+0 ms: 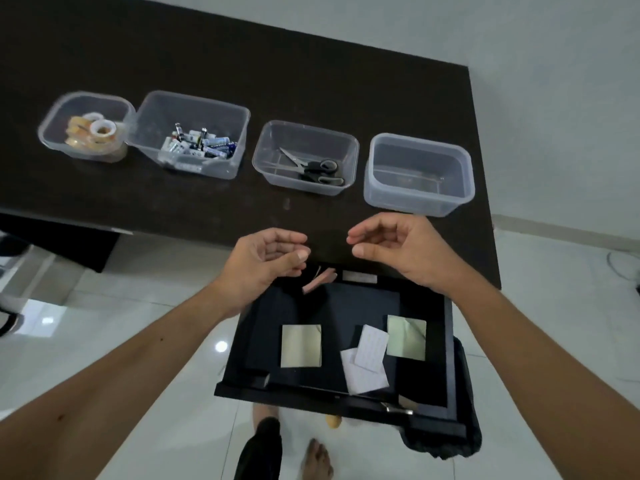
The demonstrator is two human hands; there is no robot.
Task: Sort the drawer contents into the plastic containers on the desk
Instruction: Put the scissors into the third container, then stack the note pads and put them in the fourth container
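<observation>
An open black drawer point(449, 358) sticks out below the dark desk point(242, 71). In it lie two pale yellow sticky-note pads point(300, 345) point(406, 337), white paper slips point(367, 362), a pinkish eraser-like piece point(318, 282) and a small white label point(359, 277). My left hand point(266, 261) and my right hand point(398, 251) hover above the drawer's far end, facing each other, fingers loosely curled and holding nothing. Four clear plastic containers stand in a row on the desk: one with tape rolls point(88, 131), one with batteries point(197, 142), one with scissors point(313, 166), and one with nothing visible inside point(420, 176).
White tiled floor lies under the drawer, with my bare feet point(318, 459) below. A black bag or cloth point(464, 441) hangs by the drawer's right front corner. The desk's right edge ends near the rightmost container.
</observation>
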